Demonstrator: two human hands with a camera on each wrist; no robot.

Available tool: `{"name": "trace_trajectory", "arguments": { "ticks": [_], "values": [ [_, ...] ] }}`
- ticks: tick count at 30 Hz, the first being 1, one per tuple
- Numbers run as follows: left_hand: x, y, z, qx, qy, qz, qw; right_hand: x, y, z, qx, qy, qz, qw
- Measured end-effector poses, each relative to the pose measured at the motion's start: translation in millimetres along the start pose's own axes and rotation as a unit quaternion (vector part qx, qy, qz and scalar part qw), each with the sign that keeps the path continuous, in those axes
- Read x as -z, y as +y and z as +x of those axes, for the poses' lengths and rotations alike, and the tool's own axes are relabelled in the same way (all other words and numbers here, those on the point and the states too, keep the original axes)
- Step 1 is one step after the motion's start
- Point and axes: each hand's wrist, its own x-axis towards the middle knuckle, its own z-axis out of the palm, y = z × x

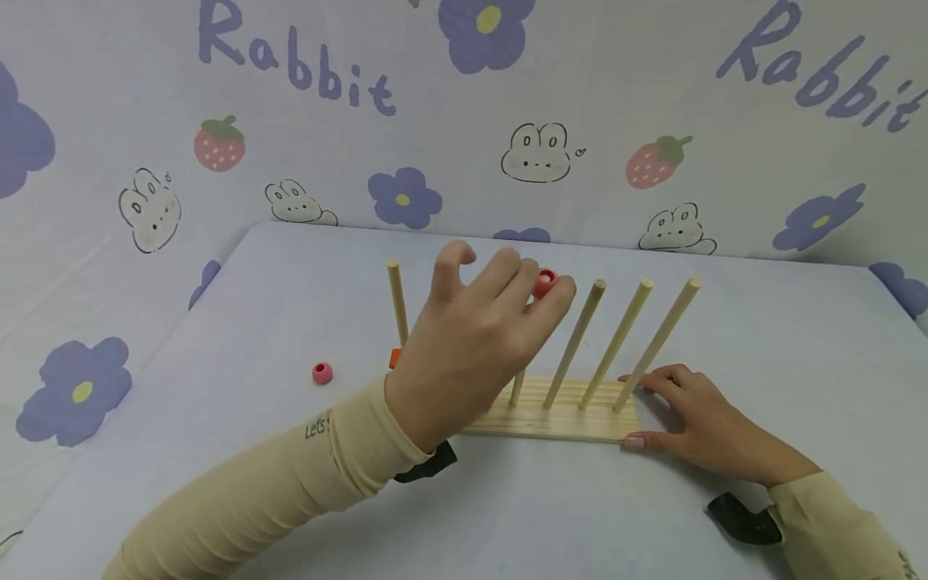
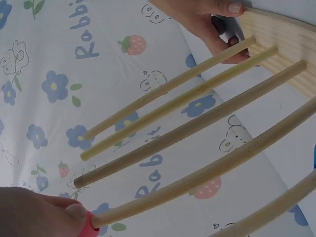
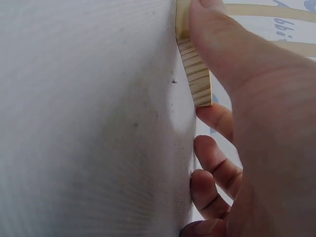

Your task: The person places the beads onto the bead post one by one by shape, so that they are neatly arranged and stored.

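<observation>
My left hand (image 1: 482, 338) pinches a pink bead (image 1: 545, 282) high over the wooden pegboard (image 1: 536, 419). In the left wrist view that bead (image 2: 89, 228) meets the top end of a peg (image 2: 197, 177); how far it sits on the peg cannot be made out. At the board's right end, my right hand (image 1: 699, 423) grips the base between thumb and forefinger, seen closely beside the board's end grain (image 3: 196, 74) in the right wrist view. An orange piece (image 1: 395, 358) shows by the leftmost peg (image 1: 398, 302), partly behind the left hand.
A second pink bead (image 1: 322, 373) lies on the white tabletop (image 1: 783, 362), left of the board. Three bare pegs (image 1: 623, 342) rise on the board's right side. A blue piece (image 2: 314, 155) shows at the left wrist view's edge. Behind the table hangs a patterned cloth (image 1: 449, 137).
</observation>
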Motion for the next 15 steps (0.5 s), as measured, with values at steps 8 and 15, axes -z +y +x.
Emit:
{"name": "trace_trajectory", "arguments": {
  "ticks": [8,15],
  "values": [
    [-4.7,16.9,-10.3,0.024,0.017,0.081,0.9963,-0.1,0.0,-0.3,0.012,0.011,0.0,0.9999],
    [-13.4,20.7,-17.8,-0.015,-0.034,0.042,0.9984,1.1,-0.7,-0.2,0.01,0.011,-0.003,0.9999]
  ]
}}
